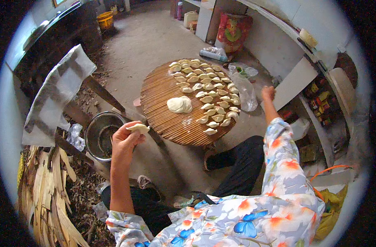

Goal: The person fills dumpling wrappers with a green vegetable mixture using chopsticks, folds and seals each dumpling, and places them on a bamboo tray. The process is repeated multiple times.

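My left hand (126, 139) holds a folded dumpling (138, 128) between thumb and fingers, left of the round slatted board (158, 83) and above the rim of a metal basin. A stack of round dough wrappers (179, 104) lies near the board's middle. Rows of folded dumplings (207, 99) cover its right and far parts, and white flour dusts the near part. Out to the right, past the board's edge, my right hand (269, 93) has its fingers curled; whether something is inside them cannot be told.
The metal basin (88, 132) stands at the left, beside a cloth-covered wooden stand (49, 102) and split firewood (46, 197). Clear plastic bags (247, 95) lie on the floor right of the board. A leaning white panel (294, 83) and shelves are farther right.
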{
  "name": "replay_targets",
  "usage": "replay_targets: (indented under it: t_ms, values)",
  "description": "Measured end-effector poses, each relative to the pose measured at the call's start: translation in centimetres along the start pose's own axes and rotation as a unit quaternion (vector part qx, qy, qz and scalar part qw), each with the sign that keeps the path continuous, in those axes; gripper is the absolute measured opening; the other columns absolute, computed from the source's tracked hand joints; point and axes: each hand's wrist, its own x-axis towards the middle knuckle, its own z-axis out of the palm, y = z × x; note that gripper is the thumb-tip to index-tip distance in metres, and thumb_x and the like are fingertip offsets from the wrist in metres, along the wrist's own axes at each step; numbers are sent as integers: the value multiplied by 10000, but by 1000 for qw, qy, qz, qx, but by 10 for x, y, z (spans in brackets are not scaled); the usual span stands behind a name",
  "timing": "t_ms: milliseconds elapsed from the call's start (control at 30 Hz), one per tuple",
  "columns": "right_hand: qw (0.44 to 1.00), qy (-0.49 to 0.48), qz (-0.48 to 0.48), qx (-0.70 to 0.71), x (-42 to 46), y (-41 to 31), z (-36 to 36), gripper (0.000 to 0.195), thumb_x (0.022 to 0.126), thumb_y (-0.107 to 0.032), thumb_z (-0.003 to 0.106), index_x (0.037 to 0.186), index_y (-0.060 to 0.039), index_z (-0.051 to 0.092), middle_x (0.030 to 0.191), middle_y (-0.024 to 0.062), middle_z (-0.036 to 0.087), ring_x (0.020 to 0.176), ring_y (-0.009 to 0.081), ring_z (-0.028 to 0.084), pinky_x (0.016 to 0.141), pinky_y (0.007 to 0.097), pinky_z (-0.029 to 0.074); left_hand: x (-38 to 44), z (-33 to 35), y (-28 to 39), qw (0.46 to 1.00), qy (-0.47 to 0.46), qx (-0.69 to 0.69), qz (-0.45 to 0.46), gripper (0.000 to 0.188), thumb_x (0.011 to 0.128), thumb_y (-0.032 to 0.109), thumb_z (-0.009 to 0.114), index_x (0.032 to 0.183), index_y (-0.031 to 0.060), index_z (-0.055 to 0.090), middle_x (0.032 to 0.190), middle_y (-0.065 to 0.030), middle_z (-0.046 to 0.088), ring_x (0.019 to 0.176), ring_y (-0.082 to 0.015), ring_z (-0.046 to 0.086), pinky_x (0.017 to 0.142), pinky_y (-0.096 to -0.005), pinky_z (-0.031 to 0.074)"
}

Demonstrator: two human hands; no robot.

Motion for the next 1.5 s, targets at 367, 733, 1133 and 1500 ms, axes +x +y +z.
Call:
replay_targets:
  t_ms: [367, 733, 1133, 1500]
  values:
    - [813, -398, -112, 410, -120, -69, -44, 242, 943, -224, 581, 1084, -45, 661, 905, 30, 682, 772, 100, 655, 652, 271, 529, 14, 11, -13, 998, -47, -32, -19, 362, 898, 150, 649, 1226, 8, 589, 1062, -88, 675, 873, -147, 660, 757, -272, 555]
    - [623, -402, -423, 522, -341, -199, -203, 142, 853, -59, 680, 987, -11, 686, 921, 103, 643, 893, 206, 629, 727, 303, 522, 16, 16, -26, 991, -97, -91, -13, 331, 893, 150, 666, 1193, 25, 604, 1073, -87, 674, 914, -171, 668, 772, -314, 570]
    - [634, -402, -400, 525, -373, -205, -210, 67, 834, -39, 692, 875, 2, 659, 832, 87, 617, 767, 193, 634, 671, 300, 528, 15, 15, -29, 993, -99, -65, -20, 330, 886, 127, 662, 1193, 19, 601, 1050, -82, 677, 876, -162, 670, 768, -307, 571]
    - [643, -275, -488, 522, -367, -196, -200, 128, 819, -43, 675, 943, -17, 684, 838, 112, 636, 783, 281, 635, 666, 368, 525, 11, 31, -19, 997, -57, -33, -49, 320, 895, 103, 631, 1198, 3, 603, 1000, -80, 673, 837, -139, 660, 763, -294, 563]
